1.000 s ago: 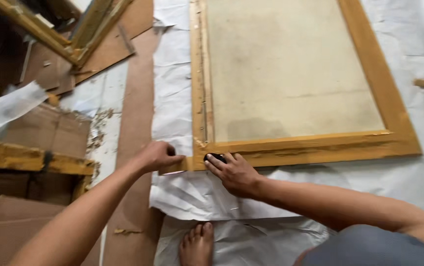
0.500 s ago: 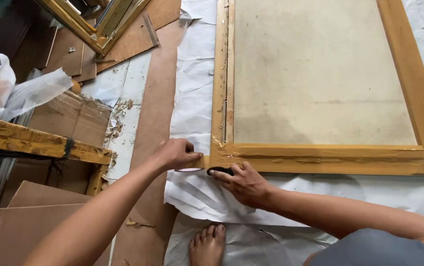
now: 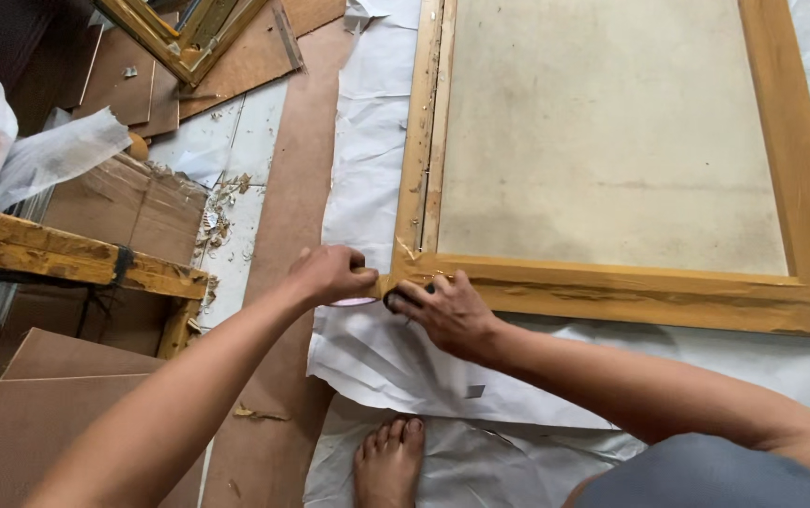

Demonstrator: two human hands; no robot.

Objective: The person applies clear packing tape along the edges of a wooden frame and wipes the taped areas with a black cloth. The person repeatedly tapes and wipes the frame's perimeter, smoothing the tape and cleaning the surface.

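Observation:
A large wooden frame (image 3: 630,293) with a tan backing board (image 3: 602,141) lies flat on white paper (image 3: 377,362). Both my hands meet at its near left corner. My left hand (image 3: 328,274) is closed, pinching a tan strip (image 3: 382,283) that runs onto the corner, and a pale pink edge (image 3: 354,302) shows under its fingers. My right hand (image 3: 449,316) presses against the frame's lower rail just right of the corner, with its fingers curled over a small dark object (image 3: 395,300). What that object is stays hidden by the fingers.
My bare foot (image 3: 389,461) rests on the paper below the hands. Brown hardboard sheets (image 3: 278,282) lie to the left, next to a rough wooden beam (image 3: 66,254), clear plastic wrap (image 3: 19,150) and cardboard. Another gilded frame (image 3: 179,38) lies at the top left.
The view has drifted slightly, so the frame sits further right. Both hands have stayed at the same corner, and the left hand has closed in tighter on it.

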